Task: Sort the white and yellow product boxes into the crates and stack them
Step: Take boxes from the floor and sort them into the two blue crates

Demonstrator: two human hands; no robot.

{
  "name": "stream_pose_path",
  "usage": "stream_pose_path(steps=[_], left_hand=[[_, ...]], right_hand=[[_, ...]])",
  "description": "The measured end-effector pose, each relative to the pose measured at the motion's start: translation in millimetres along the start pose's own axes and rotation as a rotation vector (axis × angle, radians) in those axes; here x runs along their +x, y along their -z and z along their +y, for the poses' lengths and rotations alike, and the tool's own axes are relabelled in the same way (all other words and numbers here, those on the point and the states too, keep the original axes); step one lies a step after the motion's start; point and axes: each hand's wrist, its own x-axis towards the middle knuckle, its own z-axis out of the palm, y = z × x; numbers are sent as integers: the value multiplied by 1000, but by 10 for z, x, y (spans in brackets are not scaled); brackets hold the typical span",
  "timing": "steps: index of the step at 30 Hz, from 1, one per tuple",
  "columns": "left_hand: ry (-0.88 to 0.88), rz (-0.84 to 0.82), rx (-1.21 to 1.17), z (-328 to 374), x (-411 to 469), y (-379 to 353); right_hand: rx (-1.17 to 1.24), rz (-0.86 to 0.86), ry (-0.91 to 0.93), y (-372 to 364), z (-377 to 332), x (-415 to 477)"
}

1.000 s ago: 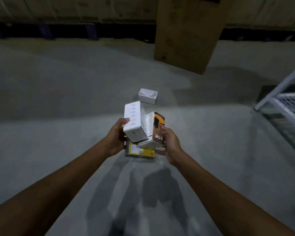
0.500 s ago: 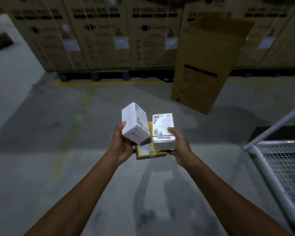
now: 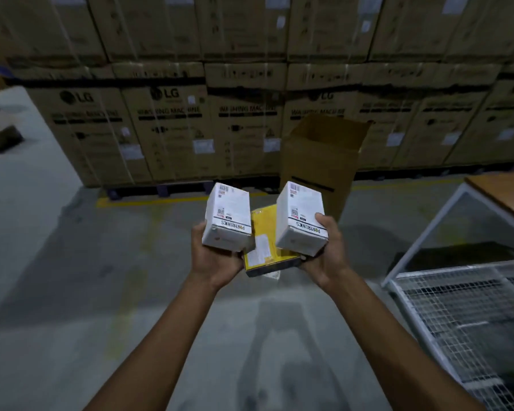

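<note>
A wall of big brown cartons fills the back of the view and stands on a grey concrete floor. Low on the right there is a wire mesh crate, and I judge it to be the place for the boxes. Behind it stands a table with a white frame. An open brown carton stands on the floor straight ahead, beyond the hands.

The task's things are all in the air, in front of the person. The left hand grips the left white box, with the thumb on its outer side. The right hand grips the right white box in the same way. The yellow box lies lower, between the two hands. It seems to rest on both of them, but the fingers under it are hidden. All three boxes point their long axis away from the person, with the far end a little raised.

The crate lies to the right of the grip and below it, so the right hand is the nearer one. The crate's white rim and the table leg stand on that side. If one hand leaves first, the yellow box may slip down.
</note>
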Motion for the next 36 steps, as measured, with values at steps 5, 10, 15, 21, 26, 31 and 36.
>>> stream_pose_path(steps=[5,10,15,21,26,31,36], left_hand=[[64,-34,18,161,-41,-197],[198,-120,95,-13,-54,-348],[285,-173,46,-205,-20,-375],[349,-202,45,-484,58,-420],[404,-269,194,-803,92,-693],[464,-325,244,-1244,53,-1081],[495,-416,333,-1842,27,-1604]], right_hand=[[-92,20,29,-124,-172,-172],[-328,193,305,-235,-57,-303],[-505,306,373,-126,13,-437],[-673,417,368,113,7,-629],[-628,578,393,465,-54,-839],[-503,689,463,863,-245,-1242],[-415,739,496,1397,-518,-1755]])
